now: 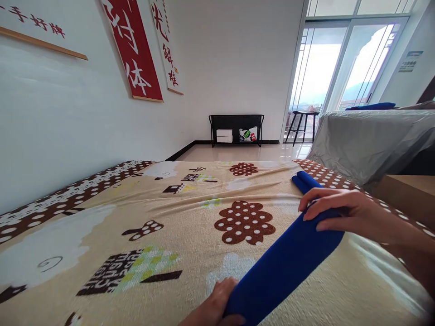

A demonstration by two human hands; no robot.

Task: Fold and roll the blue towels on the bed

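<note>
A long strip of folded blue cloth (285, 262) slants across the lower right, just above the patterned blanket (190, 226). My left hand (219, 301) closes on its near end, partly cut off by the bottom edge of the view. At the far end, my right hand (350, 210) grips the cloth between thumb and fingers. Just past the right fingers lies a folded blue piece (307, 181) on the blanket; whether it belongs to the same cloth is hidden behind the hand.
Beside the blanket on the right is a cardboard box (404, 194). Farther back stands a grey-covered surface (370, 136) with blue fabric on top. A black rack (236, 122) and a dark stool (305, 113) are by the far wall and glass door. Scrolls hang at left.
</note>
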